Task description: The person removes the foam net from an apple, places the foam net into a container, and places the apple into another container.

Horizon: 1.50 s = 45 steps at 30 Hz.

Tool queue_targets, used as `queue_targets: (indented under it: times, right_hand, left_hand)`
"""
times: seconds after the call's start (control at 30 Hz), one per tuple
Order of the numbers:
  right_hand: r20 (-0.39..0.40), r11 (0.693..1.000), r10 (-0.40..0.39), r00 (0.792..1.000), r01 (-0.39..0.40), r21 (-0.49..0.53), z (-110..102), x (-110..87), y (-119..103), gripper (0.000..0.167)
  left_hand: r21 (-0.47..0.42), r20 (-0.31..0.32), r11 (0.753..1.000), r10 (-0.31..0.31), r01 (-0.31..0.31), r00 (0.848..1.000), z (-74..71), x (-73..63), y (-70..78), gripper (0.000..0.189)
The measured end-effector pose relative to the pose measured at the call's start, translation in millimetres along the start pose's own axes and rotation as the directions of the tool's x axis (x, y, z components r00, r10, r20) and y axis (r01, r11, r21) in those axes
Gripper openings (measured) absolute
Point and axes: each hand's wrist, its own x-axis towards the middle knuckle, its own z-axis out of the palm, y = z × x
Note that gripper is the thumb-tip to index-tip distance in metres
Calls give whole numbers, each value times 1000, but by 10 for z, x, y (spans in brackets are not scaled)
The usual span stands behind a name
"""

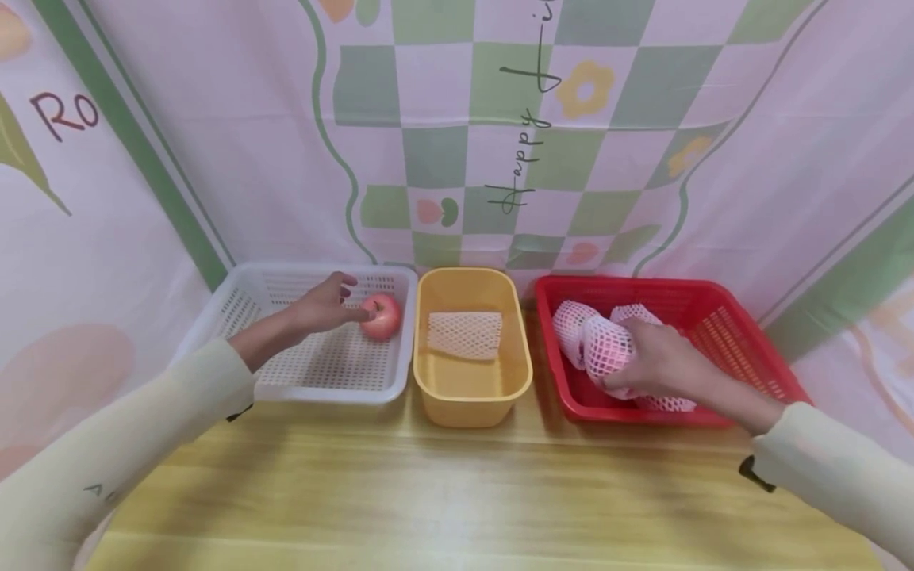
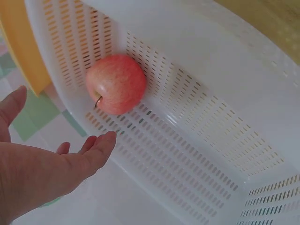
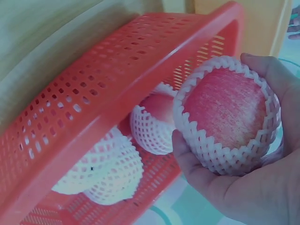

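In the white basket (image 1: 307, 394), a bare red apple (image 1: 381, 317) lies near the right wall, its stem showing in the left wrist view. My left hand (image 1: 323, 306) hovers over that basket with loosely extended fingers. A gap separates it from the apple (image 2: 117, 84) in the left wrist view. My right hand (image 1: 664, 361) grips an apple in a white foam net (image 3: 229, 112), fingers and thumb curled round its sides; its red top is exposed. Several more netted apples (image 3: 154, 122) lie below it in the red basket (image 1: 757, 333).
Between the two baskets stands a yellow bin (image 1: 471, 385), with an empty foam net (image 1: 466, 335) lying flat inside. All three containers stand on a wooden table (image 1: 443, 492), against a printed cloth backdrop (image 1: 286, 159).
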Motion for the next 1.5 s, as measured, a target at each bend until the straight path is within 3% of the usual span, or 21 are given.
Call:
queue_targets:
  times: [0.17, 0.4, 0.67, 1.07, 1.2, 1.4, 1.5]
  right_hand:
    - [-47, 997, -68, 997, 66, -24, -58, -82, -42, 111]
    - [-82, 989, -147, 986, 145, -34, -110, -238, -198, 103]
    - [-110, 974, -226, 968, 222, -51, -35, -388, -376, 97]
    - [-173, 919, -395, 902, 387, -80, 120, -530, -495, 94]
    - [-142, 921, -390, 910, 384, -71, 161, -590, -557, 97]
    - [-100, 920, -391, 915, 385, -73, 251, -699, -632, 89]
    - [-77, 916, -399, 914, 394, -70, 317, -752, -645, 91]
  left_hand:
    - [44, -28, 998, 54, -53, 998, 28, -79, 11, 80]
    - [80, -46, 991, 108, -104, 993, 73, -204, 57, 73]
    - [87, -52, 985, 156, -151, 986, 107, -425, 126, 67]
    - [86, -79, 945, 324, -317, 943, 316, -716, 214, 52]
    - [51, -73, 934, 356, -353, 932, 425, -785, 245, 50]
    - [59, -57, 921, 387, -384, 920, 565, -893, 262, 49]
    - [37, -25, 917, 397, -396, 917, 625, -964, 278, 44]
